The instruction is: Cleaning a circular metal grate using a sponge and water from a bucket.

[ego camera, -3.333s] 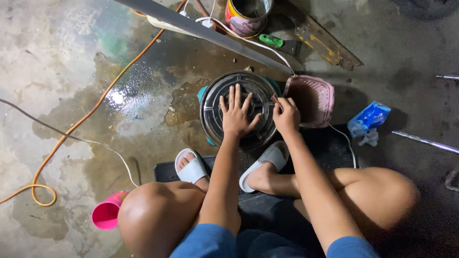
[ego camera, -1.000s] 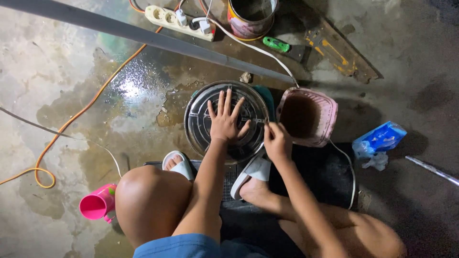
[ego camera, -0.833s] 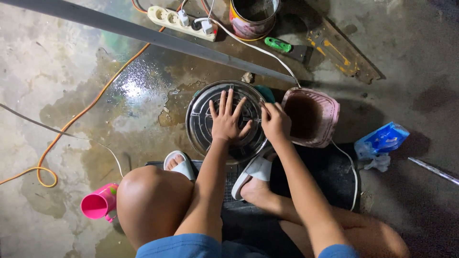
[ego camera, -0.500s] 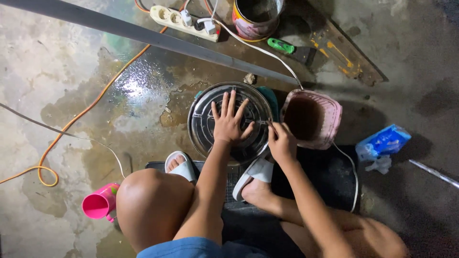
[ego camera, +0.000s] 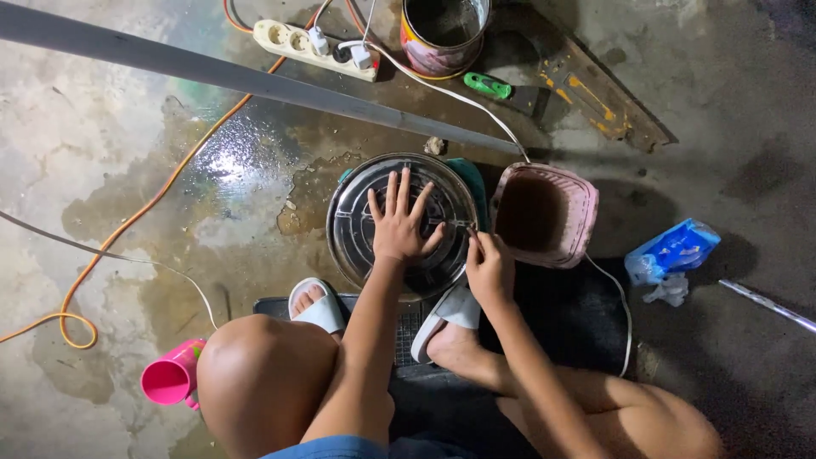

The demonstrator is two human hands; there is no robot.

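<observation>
A round metal fan grille [ego camera: 353,225] lies flat on the wet concrete floor in front of my sandalled feet. My left hand [ego camera: 399,228] rests flat on its middle with the fingers spread, pressing down. My right hand [ego camera: 489,268] is at the grille's right rim, its fingertips pinched on a thin metal piece [ego camera: 457,223] there. I cannot tell whether that piece is a small tool or a clip. A pink plastic basket [ego camera: 586,217] stands right beside the grille, just beyond my right hand.
A grey bar [ego camera: 212,75] crosses the floor behind the grille. Beyond it are a white power strip [ego camera: 293,36], a paint can [ego camera: 442,34], a green-handled tool [ego camera: 489,85] and a board [ego camera: 608,106]. An orange cable [ego camera: 153,204] runs left; a pink cup [ego camera: 170,382] and a blue packet [ego camera: 676,248] lie nearby.
My left hand stays spread on the grille. My right hand has shifted a little along the right rim, still pinched there. The view has moved slightly.
</observation>
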